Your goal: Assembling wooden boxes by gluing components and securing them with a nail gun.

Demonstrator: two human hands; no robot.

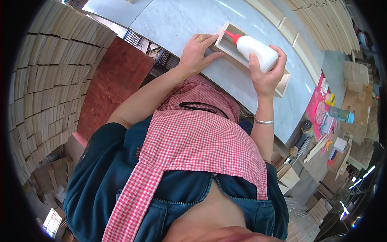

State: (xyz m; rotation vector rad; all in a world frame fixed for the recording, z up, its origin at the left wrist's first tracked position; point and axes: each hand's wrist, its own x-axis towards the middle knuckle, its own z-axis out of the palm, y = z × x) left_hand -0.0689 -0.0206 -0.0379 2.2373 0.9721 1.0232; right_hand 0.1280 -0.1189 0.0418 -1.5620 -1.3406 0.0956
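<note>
A white squeeze bottle (258, 52) with a red pointed nozzle lies tilted in my right hand (268, 76), whose fingers and thumb wrap round its body. The nozzle points left, its tip over the left end of a narrow, pale wooden box (285, 83). That box is long and open-topped; the bottle and right hand hide part of it. At the box's left end, my left hand (195, 54) takes hold of the corner, index finger against the end wall and thumb along the near side. Whether any glue comes out of the tip, I cannot tell.
Beneath the box is a bluish-grey marbled tabletop (278, 111). Long wooden strips (300, 54) run along its far side, with more stacked strips (322, 20) beyond. Stacked wood pieces (48, 84) rise at left beside a reddish-brown board (105, 80). A teal drinking bottle (340, 114) stands out at right.
</note>
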